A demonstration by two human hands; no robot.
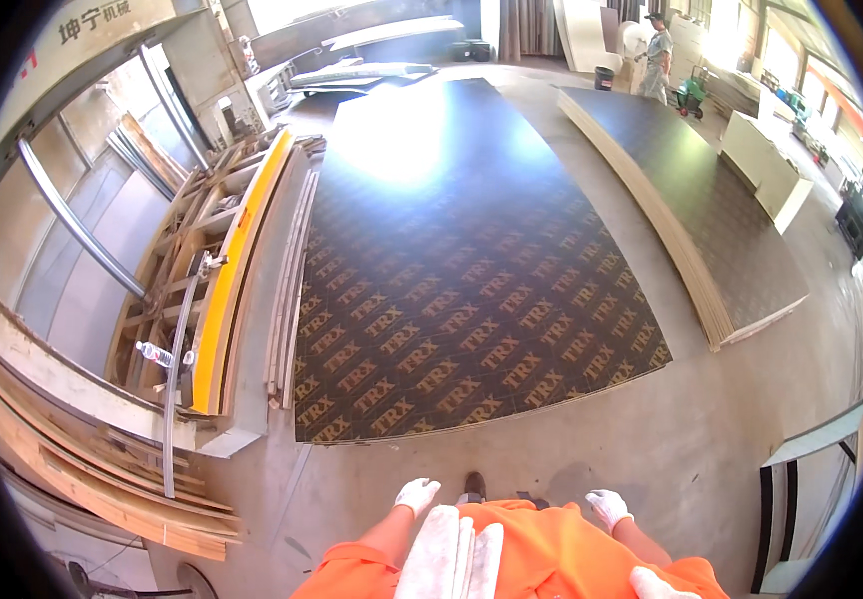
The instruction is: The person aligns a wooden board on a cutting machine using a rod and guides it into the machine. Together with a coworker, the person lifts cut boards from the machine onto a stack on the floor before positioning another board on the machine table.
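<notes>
Workshop concrete floor (pixel 591 449) fills the lower frame. Centre: dark film-faced plywood sheet (pixel 451 260) lying flat; a stacked pile of such boards (pixel 691 200) at right. Bottom centre: gloved left hand (pixel 416 495) and gloved right hand (pixel 608 507), both empty, fingers loosely curled, above the floor near the sheet's nearest edge.
</notes>
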